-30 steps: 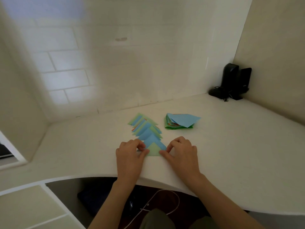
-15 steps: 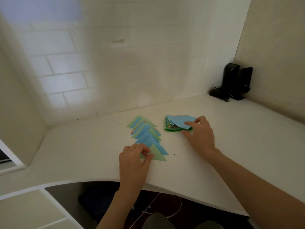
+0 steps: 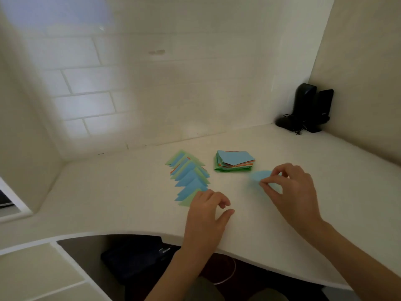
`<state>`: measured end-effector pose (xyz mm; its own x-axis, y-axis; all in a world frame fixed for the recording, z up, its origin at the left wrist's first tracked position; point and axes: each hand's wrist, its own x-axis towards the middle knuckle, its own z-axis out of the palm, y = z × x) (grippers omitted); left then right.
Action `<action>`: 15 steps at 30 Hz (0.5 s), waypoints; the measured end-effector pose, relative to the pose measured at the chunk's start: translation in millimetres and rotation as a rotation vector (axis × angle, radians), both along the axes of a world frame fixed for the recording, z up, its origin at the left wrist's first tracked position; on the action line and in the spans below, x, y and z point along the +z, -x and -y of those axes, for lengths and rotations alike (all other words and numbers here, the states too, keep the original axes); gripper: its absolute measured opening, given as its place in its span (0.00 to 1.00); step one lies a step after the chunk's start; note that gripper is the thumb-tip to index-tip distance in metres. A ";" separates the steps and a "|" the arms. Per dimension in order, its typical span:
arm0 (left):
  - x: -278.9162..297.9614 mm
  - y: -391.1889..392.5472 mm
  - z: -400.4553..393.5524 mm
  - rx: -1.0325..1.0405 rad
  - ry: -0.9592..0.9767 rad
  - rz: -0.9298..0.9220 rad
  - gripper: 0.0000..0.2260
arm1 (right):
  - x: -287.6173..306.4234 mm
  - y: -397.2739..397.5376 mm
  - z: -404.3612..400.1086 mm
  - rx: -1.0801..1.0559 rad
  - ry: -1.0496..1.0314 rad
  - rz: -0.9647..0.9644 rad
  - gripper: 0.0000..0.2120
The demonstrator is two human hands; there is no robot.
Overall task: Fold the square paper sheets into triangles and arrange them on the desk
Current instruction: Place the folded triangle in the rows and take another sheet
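A blurred blue sheet (image 3: pixel 259 178) is pinched in the right hand (image 3: pixel 290 192), just right of the stack (image 3: pixel 234 161) on the bench (image 3: pixel 121 198). Left of the stack runs a row of overlapping triangles (image 3: pixel 187 177). The left hand (image 3: pixel 206 216), fingers loosely curled and holding nothing, covers the row's near end. Black speakers (image 3: pixel 308 107) stand in the far corner.

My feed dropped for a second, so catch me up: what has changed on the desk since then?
The right hand left the row, reached to the paper stack, and now pinches a blue sheet pulled off it toward the person. The left hand let go of the nearest green triangle. The triangle row and speakers stayed put.
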<state>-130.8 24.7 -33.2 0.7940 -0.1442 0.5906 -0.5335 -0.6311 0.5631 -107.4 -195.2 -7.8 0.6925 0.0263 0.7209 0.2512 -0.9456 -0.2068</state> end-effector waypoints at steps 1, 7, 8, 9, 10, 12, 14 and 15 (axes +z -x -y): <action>0.6 1.2 10.4 -0.037 -0.003 -0.003 0.08 | -2.1 11.8 6.1 -0.002 0.022 -0.023 0.05; 1.9 9.4 63.9 -0.289 -0.073 -0.082 0.11 | -19.8 55.1 34.6 0.000 0.060 -0.165 0.05; -0.7 9.5 69.7 -0.310 -0.107 -0.104 0.12 | -22.2 58.3 36.6 0.000 0.061 -0.188 0.06; -4.1 9.5 74.5 -0.319 -0.142 -0.118 0.13 | -24.4 60.7 37.7 0.001 0.059 -0.211 0.08; -7.6 9.5 78.2 -0.313 -0.173 -0.123 0.14 | -25.7 63.1 37.8 0.000 0.054 -0.238 0.09; -13.6 8.3 82.7 -0.287 -0.205 -0.098 0.13 | -29.9 63.8 39.8 0.022 0.019 -0.276 0.12; -16.0 6.1 85.0 -0.266 -0.190 -0.079 0.10 | -32.9 62.5 43.3 0.061 -0.046 -0.322 0.13; -15.6 4.8 85.5 -0.258 -0.177 -0.077 0.11 | -33.6 61.1 45.1 0.080 -0.081 -0.342 0.13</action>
<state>-135.6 -60.8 -48.8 0.7594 -0.4418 0.4777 -0.6486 -0.5723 0.5018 -168.4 -240.4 -41.5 0.8921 0.0423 0.4498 0.2269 -0.9028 -0.3652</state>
